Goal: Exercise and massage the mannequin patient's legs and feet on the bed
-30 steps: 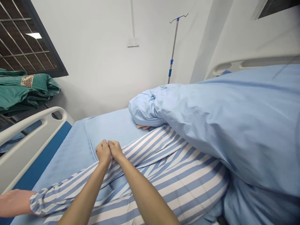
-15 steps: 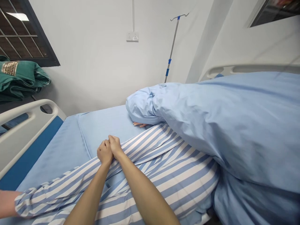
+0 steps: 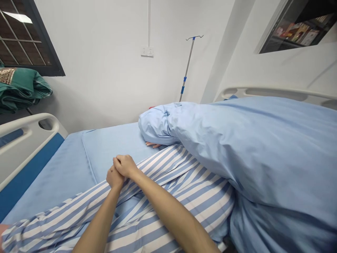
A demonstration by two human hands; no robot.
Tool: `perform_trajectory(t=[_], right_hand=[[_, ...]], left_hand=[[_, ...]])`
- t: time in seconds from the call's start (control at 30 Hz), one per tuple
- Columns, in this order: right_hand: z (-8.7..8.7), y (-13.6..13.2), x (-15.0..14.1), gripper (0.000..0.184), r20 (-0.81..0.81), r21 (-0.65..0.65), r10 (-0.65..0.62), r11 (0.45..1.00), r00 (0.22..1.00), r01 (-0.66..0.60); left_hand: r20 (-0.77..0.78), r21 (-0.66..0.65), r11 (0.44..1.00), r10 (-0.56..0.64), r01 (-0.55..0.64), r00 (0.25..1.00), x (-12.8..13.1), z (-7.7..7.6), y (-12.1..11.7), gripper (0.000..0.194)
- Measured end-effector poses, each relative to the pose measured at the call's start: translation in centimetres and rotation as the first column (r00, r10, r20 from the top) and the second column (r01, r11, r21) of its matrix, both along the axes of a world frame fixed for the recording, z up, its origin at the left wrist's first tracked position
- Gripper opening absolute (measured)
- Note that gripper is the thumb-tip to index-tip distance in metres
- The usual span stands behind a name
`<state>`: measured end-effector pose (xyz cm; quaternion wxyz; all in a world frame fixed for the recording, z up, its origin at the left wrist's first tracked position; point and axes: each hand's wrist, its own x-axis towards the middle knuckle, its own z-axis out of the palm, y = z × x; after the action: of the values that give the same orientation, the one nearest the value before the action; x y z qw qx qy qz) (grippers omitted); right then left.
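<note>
Above the middle of a hospital bed, the right hand (image 3: 125,166) lies clasped over the left hand (image 3: 114,177), both bare and meeting just above a blue-and-white striped cotton patient gown (image 3: 168,211). The right hand's fingers (image 3: 121,161) curl closed around the back of the left hand, so they are narrow and hold only that hand, not the cloth. The left hand's fingers are mostly hidden beneath them, and I cannot tell how they stand. The gown stretches across the bed beneath both forearms, its striped sleeve (image 3: 39,225) running toward the lower left corner, where a sliver of another bare hand (image 3: 1,227) shows at the edge of view. A puffy pale blue quilt (image 3: 223,147) is heaped along the right of the bed, with a few fingers (image 3: 152,144) poking out from under its bunched end onto a smooth light blue bed sheet (image 3: 110,147). A white plastic bed rail with a blue panel (image 3: 28,147) runs along the near left side, and a steel drip stand with blue clips (image 3: 186,68) rises against the white wall beyond.
</note>
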<state>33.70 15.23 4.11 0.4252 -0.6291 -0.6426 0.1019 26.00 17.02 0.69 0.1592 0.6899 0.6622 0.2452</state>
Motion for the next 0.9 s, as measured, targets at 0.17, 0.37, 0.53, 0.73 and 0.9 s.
perform_trajectory(t=[0.17,0.37,0.53,0.73,0.9], right_hand=[[-3.0,0.3,0.9,0.032,-0.158,-0.051,-0.135,0.99,0.978,0.128],[-3.2,0.6,1.5,0.036,-0.355,-0.013,-0.081,0.997,0.931,0.081],[-2.8,1.0,2.0,0.038,-0.529,0.031,-0.044,0.997,0.847,0.071],[-2.6,1.3,2.8,0.036,-0.741,0.026,-0.052,0.994,0.669,0.106],[-2.6,1.1,3.0,0.037,-0.727,0.03,-0.098,0.984,0.679,0.175]], left_hand=[[-0.065,-0.034,0.999,0.025,-0.028,0.998,0.5,0.0,0.2,0.031],[-0.068,-0.013,1.0,0.016,-0.017,0.998,0.5,0.1,-0.1,0.034],[0.19,0.032,0.998,-0.051,0.046,0.981,1.5,1.5,1.1,0.04],[0.444,0.049,0.998,0.013,-0.039,0.896,4.8,2.0,1.0,0.051],[0.157,0.032,0.999,-0.004,-0.001,0.988,5.2,0.4,-0.4,0.047]])
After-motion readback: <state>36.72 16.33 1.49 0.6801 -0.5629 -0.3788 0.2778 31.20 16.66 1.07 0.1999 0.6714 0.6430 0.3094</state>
